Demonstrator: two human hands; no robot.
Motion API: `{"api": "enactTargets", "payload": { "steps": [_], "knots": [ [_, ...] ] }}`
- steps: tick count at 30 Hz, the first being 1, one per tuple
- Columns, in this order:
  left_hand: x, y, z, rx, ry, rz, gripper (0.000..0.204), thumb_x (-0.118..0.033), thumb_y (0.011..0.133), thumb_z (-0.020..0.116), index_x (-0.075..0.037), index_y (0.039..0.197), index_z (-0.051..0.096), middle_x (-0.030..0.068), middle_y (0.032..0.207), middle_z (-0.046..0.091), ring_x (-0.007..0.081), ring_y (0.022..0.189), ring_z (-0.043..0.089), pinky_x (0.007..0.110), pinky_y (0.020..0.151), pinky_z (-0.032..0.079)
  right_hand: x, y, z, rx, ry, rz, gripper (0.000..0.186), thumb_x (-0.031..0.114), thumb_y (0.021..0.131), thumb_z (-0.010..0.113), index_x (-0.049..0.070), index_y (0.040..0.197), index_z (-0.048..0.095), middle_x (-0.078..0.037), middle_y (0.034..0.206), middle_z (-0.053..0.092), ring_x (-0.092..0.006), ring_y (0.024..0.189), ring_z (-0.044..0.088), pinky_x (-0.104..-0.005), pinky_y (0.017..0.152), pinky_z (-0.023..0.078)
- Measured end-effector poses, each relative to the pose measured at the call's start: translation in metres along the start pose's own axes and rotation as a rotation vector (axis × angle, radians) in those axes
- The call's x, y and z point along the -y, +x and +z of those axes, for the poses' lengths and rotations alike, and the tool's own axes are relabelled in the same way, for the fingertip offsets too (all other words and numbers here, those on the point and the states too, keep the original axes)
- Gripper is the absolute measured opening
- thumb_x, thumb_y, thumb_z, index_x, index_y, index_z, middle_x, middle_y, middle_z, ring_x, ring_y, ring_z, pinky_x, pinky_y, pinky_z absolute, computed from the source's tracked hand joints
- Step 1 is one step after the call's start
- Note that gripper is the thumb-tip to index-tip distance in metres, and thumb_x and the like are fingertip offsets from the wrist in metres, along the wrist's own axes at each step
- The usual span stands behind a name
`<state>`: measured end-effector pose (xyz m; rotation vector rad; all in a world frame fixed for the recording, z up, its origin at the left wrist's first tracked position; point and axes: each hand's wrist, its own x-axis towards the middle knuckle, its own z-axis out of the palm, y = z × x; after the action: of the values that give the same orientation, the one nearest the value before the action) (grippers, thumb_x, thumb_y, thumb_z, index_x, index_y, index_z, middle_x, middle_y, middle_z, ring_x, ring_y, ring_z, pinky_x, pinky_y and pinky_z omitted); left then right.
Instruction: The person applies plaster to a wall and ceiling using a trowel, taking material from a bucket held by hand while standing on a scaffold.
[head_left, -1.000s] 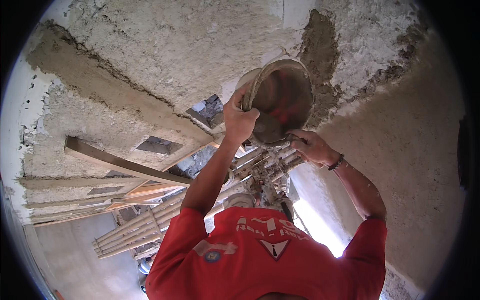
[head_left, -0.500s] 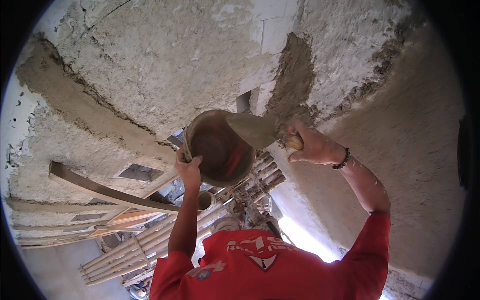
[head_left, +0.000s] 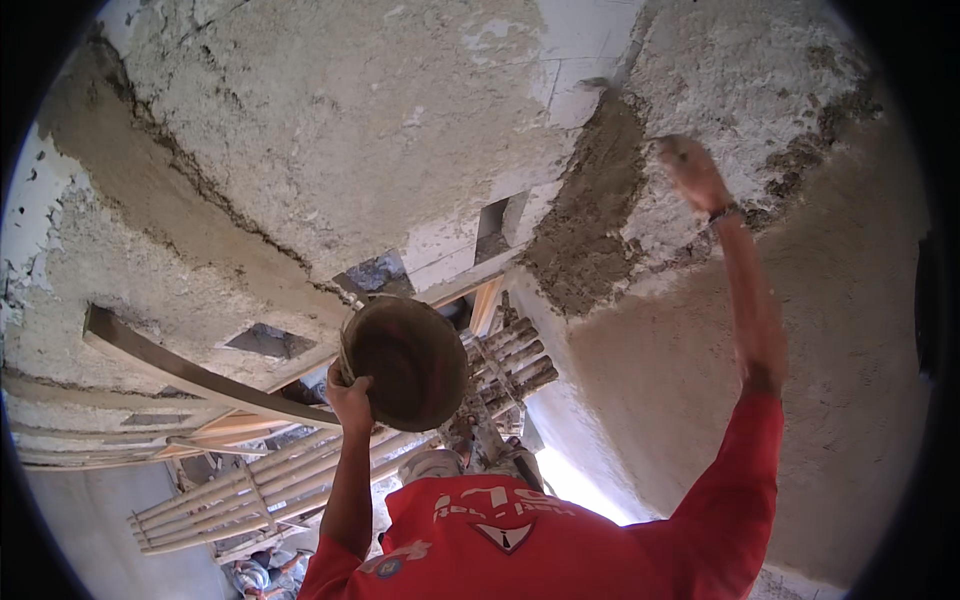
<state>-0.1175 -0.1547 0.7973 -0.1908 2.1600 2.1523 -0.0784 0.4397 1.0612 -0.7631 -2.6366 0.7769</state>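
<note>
The right hand (head_left: 690,170) has swung from the pan (head_left: 405,362) to upper right, closed, pressing mortar (head_left: 590,220) onto the wall; whether it holds a trowel is unclear. The left hand (head_left: 350,395) is gripping the pan's rim, lower now.

Rough matt plaster wall (head_left: 330,150), mortar-caked pan (head_left: 405,365)

Pan (head_left: 405,360) left of mortar patch (head_left: 590,225), bamboo poles (head_left: 240,490) below.
</note>
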Motion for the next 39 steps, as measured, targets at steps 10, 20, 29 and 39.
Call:
{"api": "enactTargets", "payload": {
  "steps": [10,20,29,39],
  "knots": [
    [0.033,0.005,-0.040,-0.367,0.181,-0.042,0.050,-0.011,0.063,0.071,0.007,0.109,0.064,0.0193,0.093,0.070,0.0286,0.085,0.066,0.038,0.082,0.051,-0.003,-0.078,0.078,0.110,0.322,0.069,0.029,0.026,0.094,0.061,0.003,0.112,0.056,-0.002,0.068,0.054,-0.0103,0.052,0.052,-0.0278,0.045,0.044],
    [0.084,-0.068,-0.072,-0.614,-0.493,-0.442,0.066,0.007,0.065,0.068,0.004,0.127,0.047,0.0191,0.108,0.063,0.0298,0.094,0.064,0.040,0.077,0.054,-0.098,-0.314,0.253,0.902,0.077,0.397,0.025,0.013,0.087,0.059,-0.001,0.108,0.058,-0.004,0.062,0.052,-0.0138,0.044,0.051,-0.0318,0.039,0.041],
    [0.176,-0.159,-0.145,-0.830,-0.077,-0.758,0.053,-0.004,0.074,0.061,-0.001,0.125,0.046,0.0261,0.122,0.057,0.0398,0.113,0.059,0.045,0.090,0.050,-0.153,-0.366,0.253,1.045,-0.103,0.385,0.026,0.017,0.088,0.061,0.001,0.108,0.061,-0.004,0.063,0.054,-0.0153,0.046,0.054,-0.0319,0.043,0.045],
    [0.289,-0.369,-0.201,-1.326,-0.237,-1.030,0.055,-0.006,0.078,0.057,0.001,0.129,0.038,0.0316,0.129,0.052,0.0462,0.121,0.053,0.047,0.101,0.046,-0.190,-0.347,0.285,1.334,-0.436,0.338,0.027,0.025,0.092,0.060,0.004,0.109,0.060,-0.004,0.067,0.060,-0.0156,0.054,0.060,-0.0328,0.048,0.047]
  ]
}}
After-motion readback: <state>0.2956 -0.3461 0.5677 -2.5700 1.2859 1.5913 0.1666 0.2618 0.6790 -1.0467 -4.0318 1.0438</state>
